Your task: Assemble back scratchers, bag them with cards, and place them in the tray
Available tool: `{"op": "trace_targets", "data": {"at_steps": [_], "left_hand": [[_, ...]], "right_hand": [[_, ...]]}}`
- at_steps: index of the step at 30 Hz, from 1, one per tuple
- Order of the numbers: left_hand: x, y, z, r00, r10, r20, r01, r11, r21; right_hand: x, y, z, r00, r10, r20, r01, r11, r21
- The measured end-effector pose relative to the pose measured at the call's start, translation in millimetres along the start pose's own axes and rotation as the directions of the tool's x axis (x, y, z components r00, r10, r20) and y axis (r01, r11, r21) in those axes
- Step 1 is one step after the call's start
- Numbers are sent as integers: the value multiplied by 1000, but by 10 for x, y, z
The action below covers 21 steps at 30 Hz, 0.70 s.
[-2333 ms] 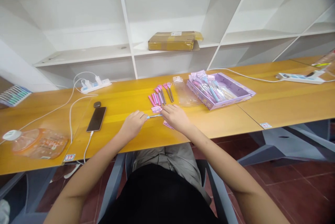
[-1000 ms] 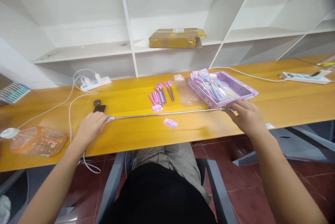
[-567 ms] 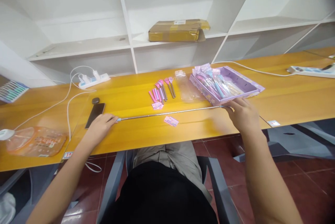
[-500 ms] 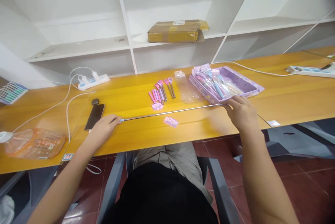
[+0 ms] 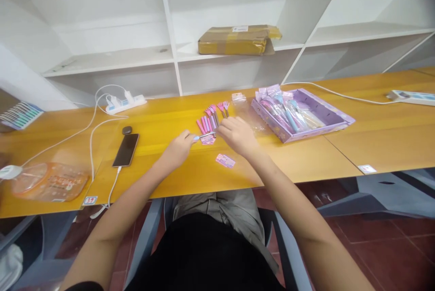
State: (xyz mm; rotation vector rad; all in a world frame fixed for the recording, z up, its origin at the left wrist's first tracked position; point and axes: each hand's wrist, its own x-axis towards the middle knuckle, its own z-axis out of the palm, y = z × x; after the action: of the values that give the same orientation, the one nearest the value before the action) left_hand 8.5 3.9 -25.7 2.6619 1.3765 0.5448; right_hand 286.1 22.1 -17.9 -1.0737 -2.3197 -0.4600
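Drawn inward from their wide spread half a second ago, the left hand [image 5: 178, 148] and right hand [image 5: 239, 136] are now near each other, each pinching an end of the shortened, blue-ended metal rod [image 5: 206, 135] over the table's middle. Nearest lie red floor tiles [image 5: 390, 257] and a grey chair [image 5: 147, 232], then the yellow-brown wooden table [image 5: 163, 121] bearing an orange bottle [image 5: 50, 182], a phone [image 5: 126, 150], a pink card [image 5: 225, 160] and a purple tray [image 5: 306, 135] of wrapped pieces. Behind rises a white shelf unit [image 5: 112, 5] holding a taped cardboard box [image 5: 233, 46].
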Motion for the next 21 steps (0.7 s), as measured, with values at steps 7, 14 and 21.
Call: {"op": "trace_targets", "data": {"at_steps": [7,14,21], "left_hand": [[224,-109,348,957,-258,131,289,885,-365],[159,-230,553,941,-314,122,317,699,-641],[110,-268,698,942,-329,67,264,600,-756]], "right_hand": [[-113,1005,413,634,742,216,-726,668,-164],[-412,1167,623,485,836,257,-795,544,-270],[-541,1326,692,530,838,131,-833,543,-103]]}}
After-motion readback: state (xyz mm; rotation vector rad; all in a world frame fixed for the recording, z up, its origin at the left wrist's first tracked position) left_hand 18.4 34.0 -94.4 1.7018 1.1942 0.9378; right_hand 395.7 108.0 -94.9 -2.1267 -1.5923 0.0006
